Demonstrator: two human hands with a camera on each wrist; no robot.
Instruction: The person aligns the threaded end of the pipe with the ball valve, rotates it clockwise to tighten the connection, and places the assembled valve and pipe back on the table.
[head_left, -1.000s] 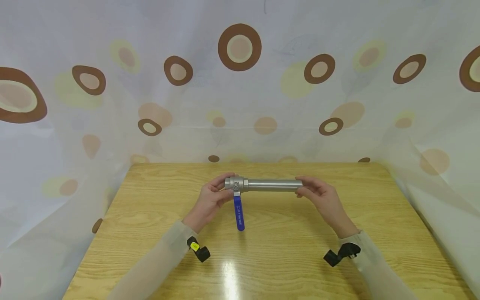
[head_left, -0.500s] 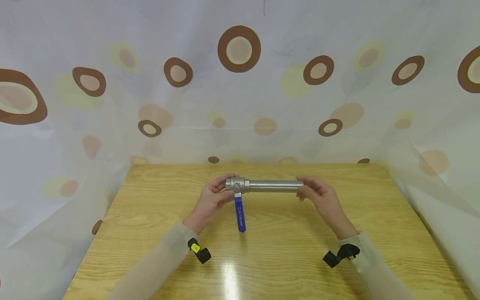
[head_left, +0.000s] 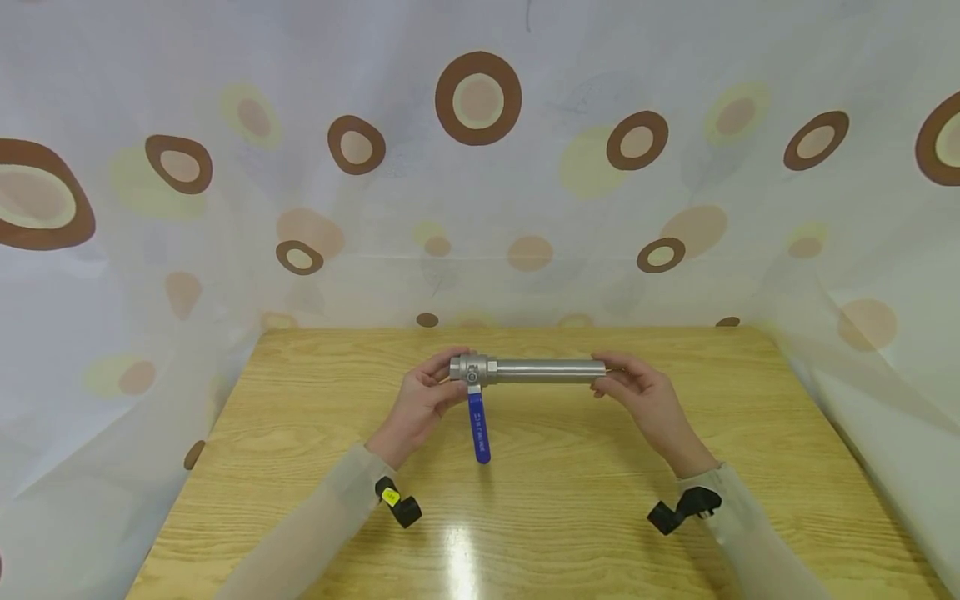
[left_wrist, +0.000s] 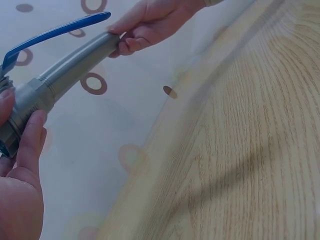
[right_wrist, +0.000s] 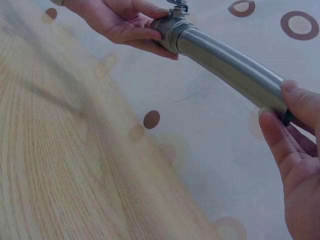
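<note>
A metal ball valve (head_left: 472,363) with a long blue lever handle (head_left: 480,429) is joined to a straight silver pipe (head_left: 547,371). My left hand (head_left: 416,406) grips the valve body at the left end, thumb in front and fingers behind it. At the other end, my right hand (head_left: 648,406) pinches the pipe's tip between thumb and fingers. Valve and pipe are held level above the table, the lever pointing down toward me in the head view. In the right wrist view the pipe's end (right_wrist: 287,116) shows dark between thumb and fingers.
The wooden table (head_left: 570,517) lies beneath both hands. A white curtain (head_left: 525,192) with brown and yellow circles stands behind it and along both sides. Each sleeve carries a black wrist camera, the left one (head_left: 405,510) with a yellow tag and the right one (head_left: 667,515).
Hands, valve and pipe keep nearly the same place, with only a very slight shift. Both holds stay as they were.
</note>
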